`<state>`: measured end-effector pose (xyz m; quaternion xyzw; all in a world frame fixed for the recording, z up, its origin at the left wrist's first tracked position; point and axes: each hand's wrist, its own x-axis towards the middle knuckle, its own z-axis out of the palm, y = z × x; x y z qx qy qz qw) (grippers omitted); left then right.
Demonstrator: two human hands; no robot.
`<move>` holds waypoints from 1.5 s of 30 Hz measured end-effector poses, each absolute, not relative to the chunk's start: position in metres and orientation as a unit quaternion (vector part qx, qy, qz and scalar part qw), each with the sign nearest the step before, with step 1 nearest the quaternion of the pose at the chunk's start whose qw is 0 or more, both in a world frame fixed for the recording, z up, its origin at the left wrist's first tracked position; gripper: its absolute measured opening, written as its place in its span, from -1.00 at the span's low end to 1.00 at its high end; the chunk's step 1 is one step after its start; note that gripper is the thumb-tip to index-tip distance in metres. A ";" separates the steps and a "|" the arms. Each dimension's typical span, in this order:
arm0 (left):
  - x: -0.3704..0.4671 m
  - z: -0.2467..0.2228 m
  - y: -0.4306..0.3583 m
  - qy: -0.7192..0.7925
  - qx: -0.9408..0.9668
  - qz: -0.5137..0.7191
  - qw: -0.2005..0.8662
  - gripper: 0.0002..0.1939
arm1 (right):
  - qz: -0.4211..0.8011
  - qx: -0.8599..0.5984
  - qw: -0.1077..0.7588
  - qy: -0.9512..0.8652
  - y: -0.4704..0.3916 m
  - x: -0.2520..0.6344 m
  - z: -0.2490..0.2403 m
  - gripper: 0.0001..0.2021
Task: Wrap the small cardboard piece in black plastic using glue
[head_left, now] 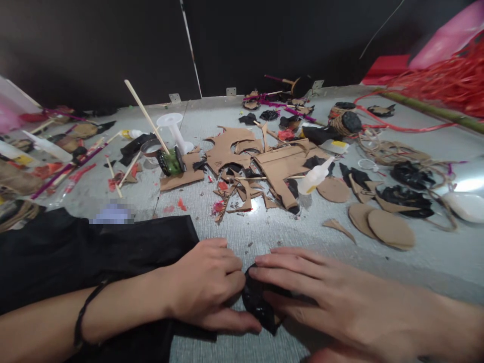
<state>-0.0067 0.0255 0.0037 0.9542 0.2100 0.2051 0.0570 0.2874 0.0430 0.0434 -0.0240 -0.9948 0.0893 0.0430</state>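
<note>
A small bundle of shiny black plastic [259,300] lies on the grey surface at the bottom centre, with a bit of brown cardboard showing at its lower edge. My left hand [212,285] has curled fingers at its left side, the thumb along the near edge. From the right, my right hand [325,292] rests its extended fingers over the bundle's top and right side; its thumb is mostly hidden. Black sheet material [113,252] spreads under my left forearm. To the right lie round cardboard discs [391,228].
Cardboard scraps [278,171] cover the middle, beside a white glue bottle [316,176]. A green-wrapped roll [174,162] has a stick standing in it. Red plastic strands [446,75] heap at the back right. A dark panel [264,40] bounds the far side.
</note>
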 end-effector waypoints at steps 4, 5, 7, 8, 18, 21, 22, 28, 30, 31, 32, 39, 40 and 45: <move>-0.007 0.005 0.025 0.207 0.955 0.204 0.064 -0.33 | 0.126 -0.030 0.055 -0.990 0.046 0.288 0.042 -0.29; -0.006 0.006 0.025 0.207 0.954 0.206 0.066 -0.32 | 0.133 -0.033 0.059 -0.989 0.047 0.288 0.041 -0.29; -0.005 0.006 0.026 0.207 0.953 0.212 0.069 -0.30 | 0.147 -0.037 0.061 -0.987 0.047 0.288 0.041 -0.31; -0.005 0.006 0.026 0.206 0.952 0.215 0.069 -0.28 | 0.155 -0.037 0.061 -0.985 0.047 0.288 0.041 -0.32; -0.008 0.004 0.025 0.205 0.955 0.209 0.057 -0.37 | 0.311 -0.120 0.084 -0.939 0.043 0.289 0.044 -0.42; -0.008 0.007 0.025 0.210 0.951 0.216 0.072 -0.39 | 0.338 -0.145 0.068 -0.928 0.040 0.285 0.050 -0.42; -0.008 0.008 0.025 0.211 0.949 0.220 0.078 -0.40 | 0.348 -0.149 0.064 -0.923 0.040 0.285 0.051 -0.42; -0.008 0.010 0.025 0.183 0.956 0.221 0.066 -0.51 | 0.380 -0.169 0.045 -0.909 0.040 0.284 0.050 -0.44; -0.008 0.009 0.024 0.168 0.958 0.227 0.057 -0.58 | 0.372 -0.163 0.046 -0.913 0.039 0.285 0.047 -0.42; -0.009 0.009 0.024 0.166 0.958 0.228 0.056 -0.61 | 0.364 -0.157 0.056 -0.916 0.039 0.286 0.045 -0.42; -0.009 0.008 0.024 0.168 0.958 0.226 0.056 -0.62 | 0.354 -0.150 0.071 -0.921 0.038 0.287 0.043 -0.44; -0.009 0.010 0.023 0.175 0.958 0.216 0.068 -0.61 | 0.256 -0.184 0.232 -0.920 0.036 0.296 0.033 -0.62; -0.009 0.010 0.023 0.175 0.958 0.216 0.073 -0.59 | 0.240 -0.190 0.242 -0.921 0.037 0.296 0.031 -0.62; -0.008 0.010 0.023 0.173 0.955 0.228 0.083 -0.52 | 0.166 -0.173 0.218 -0.946 0.041 0.291 0.026 -0.62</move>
